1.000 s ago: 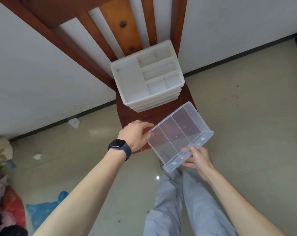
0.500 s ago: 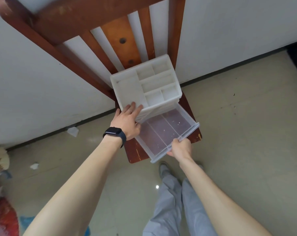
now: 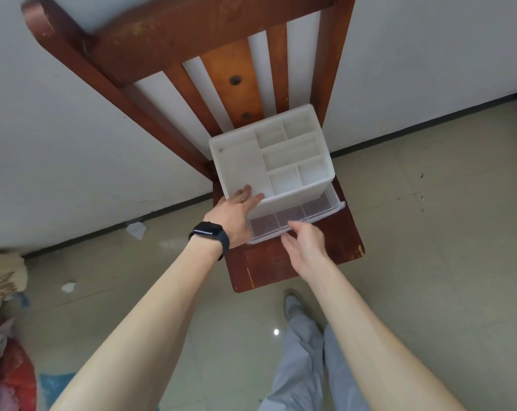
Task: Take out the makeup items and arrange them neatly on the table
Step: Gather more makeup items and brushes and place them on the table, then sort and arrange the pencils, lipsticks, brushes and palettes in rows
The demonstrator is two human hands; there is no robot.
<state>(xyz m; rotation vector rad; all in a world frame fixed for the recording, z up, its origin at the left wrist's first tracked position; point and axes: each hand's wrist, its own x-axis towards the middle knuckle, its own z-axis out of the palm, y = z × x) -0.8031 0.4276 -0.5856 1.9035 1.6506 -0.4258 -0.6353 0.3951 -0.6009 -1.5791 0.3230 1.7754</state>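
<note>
Left hand (image 3: 236, 213) lay flat, fingers straight, on organizer (image 3: 281, 161) atop chair (image 3: 295, 262). My right hand (image 3: 306, 247) touched part-open drawer (image 3: 295, 216), fingers loose. No makeup seen. Risk: skewed push could jam drawer, slide organizer.

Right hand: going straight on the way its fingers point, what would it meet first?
The front of the clear drawer, which sticks out of the white organizer. Fingertips of the right hand seem right at it; contact is unclear.
</note>
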